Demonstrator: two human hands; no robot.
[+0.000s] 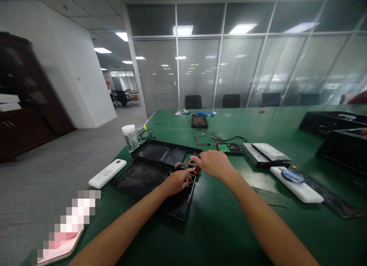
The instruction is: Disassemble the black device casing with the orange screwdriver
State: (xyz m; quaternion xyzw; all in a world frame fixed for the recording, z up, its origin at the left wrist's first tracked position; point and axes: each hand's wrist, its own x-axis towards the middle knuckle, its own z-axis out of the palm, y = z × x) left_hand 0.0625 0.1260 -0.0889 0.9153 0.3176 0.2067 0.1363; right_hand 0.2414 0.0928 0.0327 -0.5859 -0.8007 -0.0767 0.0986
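white remote (107, 173) lay left on the green table (218, 227), open black case (149, 174) beside it, left hand (177, 180) curled onto a little red-wired part (189, 167) at the case's right edge, right hand (213, 162) pinched it too, hard drive (266, 153) further right

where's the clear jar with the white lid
In the head view the jar stands at the left edge of the green table, just behind the far left corner of the open black case.

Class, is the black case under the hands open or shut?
Open. The black case lies as two shallow halves side by side, hollow insides facing up.
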